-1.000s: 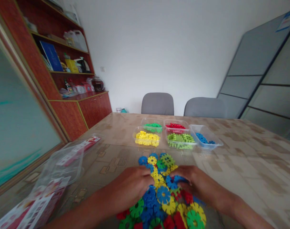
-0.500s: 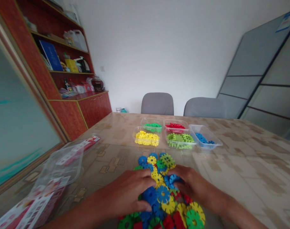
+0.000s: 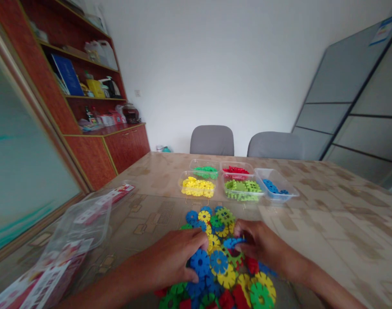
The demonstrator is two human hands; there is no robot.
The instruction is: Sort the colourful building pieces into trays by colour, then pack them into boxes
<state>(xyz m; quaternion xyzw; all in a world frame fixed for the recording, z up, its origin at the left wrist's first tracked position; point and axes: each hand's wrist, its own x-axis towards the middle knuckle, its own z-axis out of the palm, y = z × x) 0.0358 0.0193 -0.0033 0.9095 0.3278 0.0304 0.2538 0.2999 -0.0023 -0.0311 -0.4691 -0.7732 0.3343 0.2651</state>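
Observation:
A heap of flat, notched plastic snowflake discs in blue, yellow, green and red lies on the table before me. My right hand [image 3: 258, 242] pinches a blue snowflake disc [image 3: 233, 243] between thumb and fingers at the heap's right side; whether more than one is in the pinch is hard to see. Over the left side hovers my left hand [image 3: 179, 253], thumb and fingers apart, around a blue disc [image 3: 200, 262] that seems to rest on the heap. Beside it lie another blue disc [image 3: 219, 262] and a yellow disc [image 3: 227, 277]. A green square lattice piece [image 3: 225, 216] sits at the heap's far end.
Beyond the heap stand clear tubs of yellow pieces [image 3: 198, 187], lime pieces [image 3: 243, 189], green pieces [image 3: 206, 172], red pieces [image 3: 236, 171] and blue pieces [image 3: 275, 187]. A clear plastic lid [image 3: 81, 223] and printed packaging [image 3: 50, 274] lie left. Two grey chairs face me.
My right hand has lifted and tilted the blue disc, uncovering a green ring-shaped piece below. My left thumb has drawn slightly left, exposing more of the blue disc there.

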